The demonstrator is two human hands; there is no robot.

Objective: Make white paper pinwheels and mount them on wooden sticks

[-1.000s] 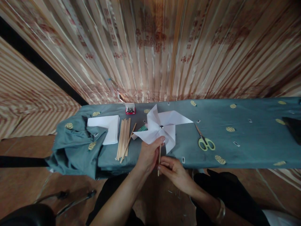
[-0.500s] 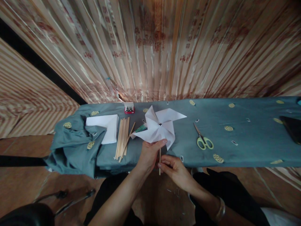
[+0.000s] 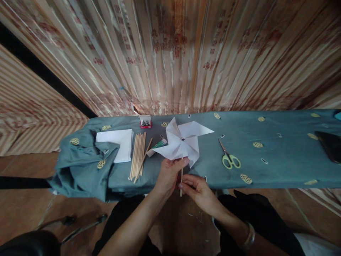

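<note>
A white paper pinwheel (image 3: 179, 146) with a shiny pin at its centre faces me above the near edge of the table. My left hand (image 3: 168, 174) is closed just under the blades, its thumb along the pinwheel's thin wooden stick (image 3: 182, 176). Lower down, my right hand (image 3: 197, 188) pinches the same stick near its bottom end. The fingers behind the stick are partly hidden. A green-and-white tube-like item (image 3: 159, 145) lies partly behind the left blade.
Left of the pinwheel lie several wooden sticks (image 3: 137, 154) and folded white paper (image 3: 125, 149). Behind them stands a small red box of pins (image 3: 145, 123). Green-handled scissors (image 3: 229, 158) rest to the right; a dark flat object (image 3: 329, 145) is at the far right of the cloth-covered table (image 3: 287, 163).
The pinwheel has shifted very slightly up and right, its blades a little turned. Both hands keep their hold on the stick. The whole view has moved slightly.
</note>
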